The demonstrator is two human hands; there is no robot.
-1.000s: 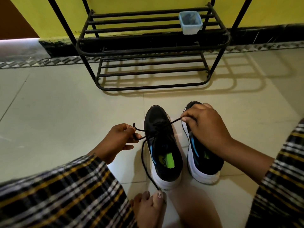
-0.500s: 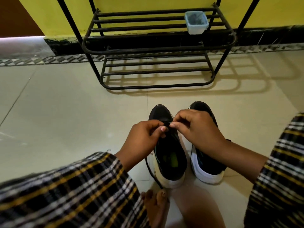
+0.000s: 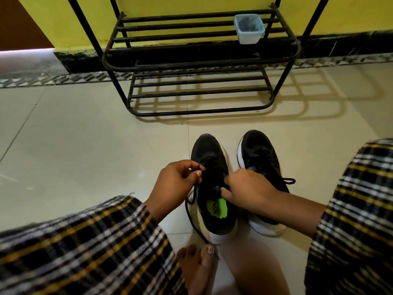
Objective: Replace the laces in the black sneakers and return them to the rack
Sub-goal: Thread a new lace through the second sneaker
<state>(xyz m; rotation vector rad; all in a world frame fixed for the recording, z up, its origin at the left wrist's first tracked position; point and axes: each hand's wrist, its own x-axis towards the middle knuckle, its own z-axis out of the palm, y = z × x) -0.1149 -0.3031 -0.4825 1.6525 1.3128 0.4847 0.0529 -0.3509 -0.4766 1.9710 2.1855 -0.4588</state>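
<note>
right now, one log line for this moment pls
step: lacing left sneaker | left hand: pinches lace | right hand: grips lace at the eyelets | right sneaker: beside it on floor | rack: no sneakers

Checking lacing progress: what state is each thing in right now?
Left sneaker: on floor, being laced.
Right sneaker: on floor, laced.
Lace: loose end trailing on floor.
Left hand: pinches lace.
Right hand: grips lace.
Rack: no shoes.
Plastic container: on rack, open.
</note>
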